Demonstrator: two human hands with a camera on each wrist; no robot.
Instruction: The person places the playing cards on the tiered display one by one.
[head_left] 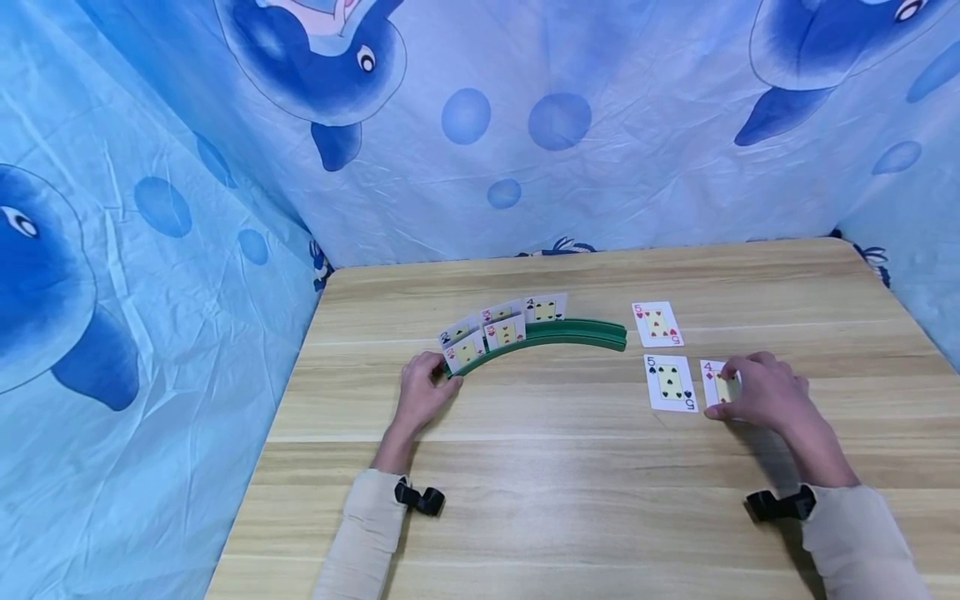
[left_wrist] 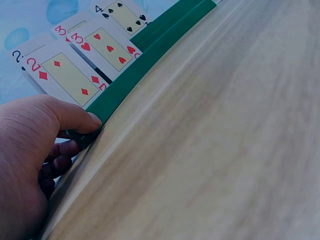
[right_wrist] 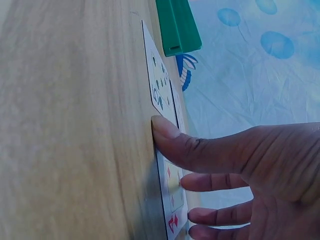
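Observation:
My left hand (head_left: 420, 392) grips the left end of a curved green card holder (head_left: 577, 332), with the thumb on its front face. Playing cards stand upright in the left part of the holder. The 2 of diamonds (left_wrist: 65, 72) and 3 of hearts (left_wrist: 107, 47) are in front, partly hiding a black 2 and a red 3 behind, with the 4 of spades (head_left: 545, 308) further right. At the right of the table, my right hand (head_left: 767, 392) pinches the 4 of diamonds (head_left: 711, 387); its thumb is at the card's edge and the hand covers much of its face.
A 5 of spades (head_left: 671, 383) lies face up just left of the 4 of diamonds, and a 5 of hearts (head_left: 657, 324) lies behind it. The wooden table (head_left: 540, 483) meets blue dolphin-print sheeting (head_left: 420, 200) at the back and left.

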